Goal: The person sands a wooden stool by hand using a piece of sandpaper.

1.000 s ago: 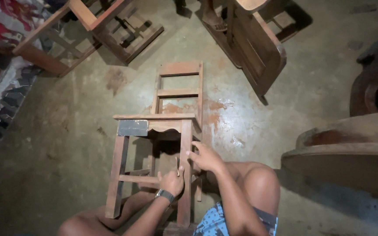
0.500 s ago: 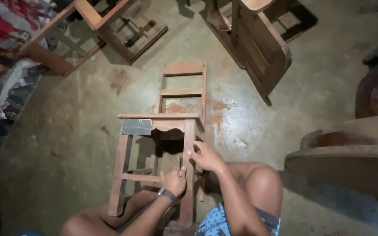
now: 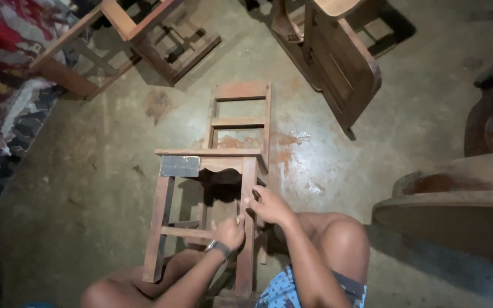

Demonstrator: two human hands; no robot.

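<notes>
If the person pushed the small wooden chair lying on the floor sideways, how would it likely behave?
The chair looks stiff: solid wooden legs joined by rungs. It lies on its back on the concrete floor, so it would probably scrape and slide, not roll or tip. With the left hand and right hand on one leg, it might pivot.

The left hand (image 3: 229,231) closes against the wooden chair (image 3: 212,165) leg, but what its fingers pinch is too small and dark to tell. The chair's near feet vanish behind the person's legs. Far furniture (image 3: 338,57) is cropped by the top edge.
</notes>
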